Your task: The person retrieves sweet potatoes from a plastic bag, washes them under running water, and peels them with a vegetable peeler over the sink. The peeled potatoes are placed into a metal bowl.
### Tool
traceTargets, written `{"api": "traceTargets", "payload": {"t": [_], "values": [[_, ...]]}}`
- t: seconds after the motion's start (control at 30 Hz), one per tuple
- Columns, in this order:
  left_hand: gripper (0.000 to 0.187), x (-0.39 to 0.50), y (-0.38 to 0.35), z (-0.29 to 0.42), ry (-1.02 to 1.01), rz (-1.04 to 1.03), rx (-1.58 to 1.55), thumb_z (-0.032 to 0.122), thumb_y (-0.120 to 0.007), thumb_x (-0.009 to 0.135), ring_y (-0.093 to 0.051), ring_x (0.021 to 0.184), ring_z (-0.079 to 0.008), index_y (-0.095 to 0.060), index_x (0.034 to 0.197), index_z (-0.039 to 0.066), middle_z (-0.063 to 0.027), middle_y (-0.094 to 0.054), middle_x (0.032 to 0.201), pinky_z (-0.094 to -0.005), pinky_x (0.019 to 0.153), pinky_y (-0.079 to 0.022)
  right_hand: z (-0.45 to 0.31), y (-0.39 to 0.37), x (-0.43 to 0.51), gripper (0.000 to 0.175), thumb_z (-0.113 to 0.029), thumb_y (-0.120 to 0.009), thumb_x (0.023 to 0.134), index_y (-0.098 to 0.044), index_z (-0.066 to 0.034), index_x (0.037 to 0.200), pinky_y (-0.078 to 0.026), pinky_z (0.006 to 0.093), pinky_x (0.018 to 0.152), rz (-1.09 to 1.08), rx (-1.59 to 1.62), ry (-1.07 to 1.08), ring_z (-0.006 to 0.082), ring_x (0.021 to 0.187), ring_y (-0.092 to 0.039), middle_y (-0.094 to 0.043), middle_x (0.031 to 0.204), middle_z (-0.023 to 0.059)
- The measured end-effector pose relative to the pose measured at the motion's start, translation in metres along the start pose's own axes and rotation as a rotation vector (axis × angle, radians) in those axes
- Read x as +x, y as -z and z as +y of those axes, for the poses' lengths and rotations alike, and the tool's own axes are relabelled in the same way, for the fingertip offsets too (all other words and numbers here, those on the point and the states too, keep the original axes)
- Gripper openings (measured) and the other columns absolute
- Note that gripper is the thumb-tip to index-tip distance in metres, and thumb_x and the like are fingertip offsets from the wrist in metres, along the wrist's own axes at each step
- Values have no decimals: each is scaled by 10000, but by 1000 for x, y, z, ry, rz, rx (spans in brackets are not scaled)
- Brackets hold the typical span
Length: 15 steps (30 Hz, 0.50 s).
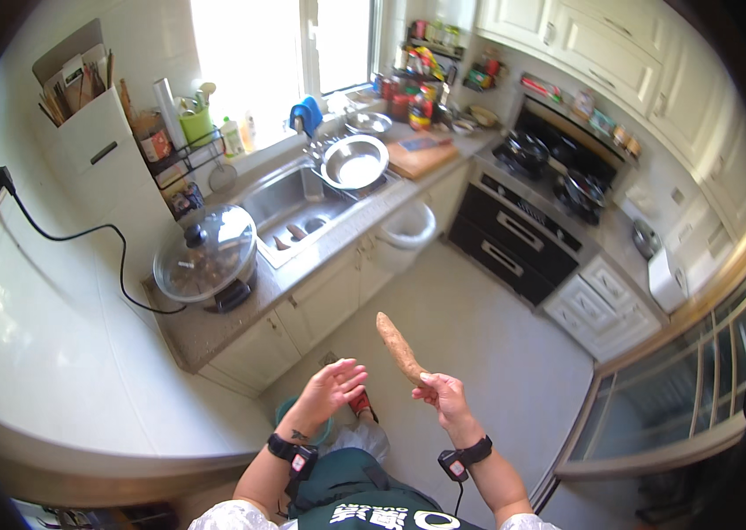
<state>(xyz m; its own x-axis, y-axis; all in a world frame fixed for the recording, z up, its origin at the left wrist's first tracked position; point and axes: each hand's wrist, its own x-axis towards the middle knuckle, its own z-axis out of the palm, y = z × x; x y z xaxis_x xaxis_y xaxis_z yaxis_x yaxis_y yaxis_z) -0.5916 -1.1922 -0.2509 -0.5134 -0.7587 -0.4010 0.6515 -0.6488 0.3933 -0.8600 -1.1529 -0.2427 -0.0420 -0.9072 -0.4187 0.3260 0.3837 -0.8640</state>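
Note:
Between thumb and fingers, my right hand grips one end of a long brown root vegetable. The root is slightly curved, its far tip pointing up and left over the floor. My left hand is held up to its left, fingers apart and nothing in the palm. Ahead is a steel sink with a couple of elongated brown pieces at its bottom, too small to identify surely. A steel bowl sits at the sink's right end.
An electric pot with a glass lid stands on the counter left of the sink. Its black cord reaches the wall socket. A lined white bin hangs on the cabinet front. Beyond are a cutting board and a stove.

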Motion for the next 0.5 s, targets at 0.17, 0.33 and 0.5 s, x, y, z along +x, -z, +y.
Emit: {"api": "traceTargets", "payload": {"t": [0.17,0.33,0.5], "values": [[402,111,-34,74,-134,-59,-13,350,-564,924,-503,1203,-257,-533,1239,101,-105,-541,1279,-440,1012,-416,-96,-63,109,267,-311,-660,856,-663,-69,970,-442,210,631,-186,21,-69,132,739,-678,-702,801,62],[415,192,-68,182,-269,37,98,344,-548,932,-497,1189,-238,-472,1291,152,-66,-518,1290,-435,974,-437,-183,-117,230,307,-287,-640,877,-647,-49,1071,-475,231,648,-352,-82,-141,145,758,-673,-691,850,52],[459,279,-81,271,-353,86,6,303,-649,889,-557,1102,-253,-477,1253,82,-64,-560,1156,-404,942,-478,-235,-167,336,327,-341,-646,874,-658,-71,1058,-412,226,618,-394,-296,-71,130,749,-674,-704,849,46]]}}
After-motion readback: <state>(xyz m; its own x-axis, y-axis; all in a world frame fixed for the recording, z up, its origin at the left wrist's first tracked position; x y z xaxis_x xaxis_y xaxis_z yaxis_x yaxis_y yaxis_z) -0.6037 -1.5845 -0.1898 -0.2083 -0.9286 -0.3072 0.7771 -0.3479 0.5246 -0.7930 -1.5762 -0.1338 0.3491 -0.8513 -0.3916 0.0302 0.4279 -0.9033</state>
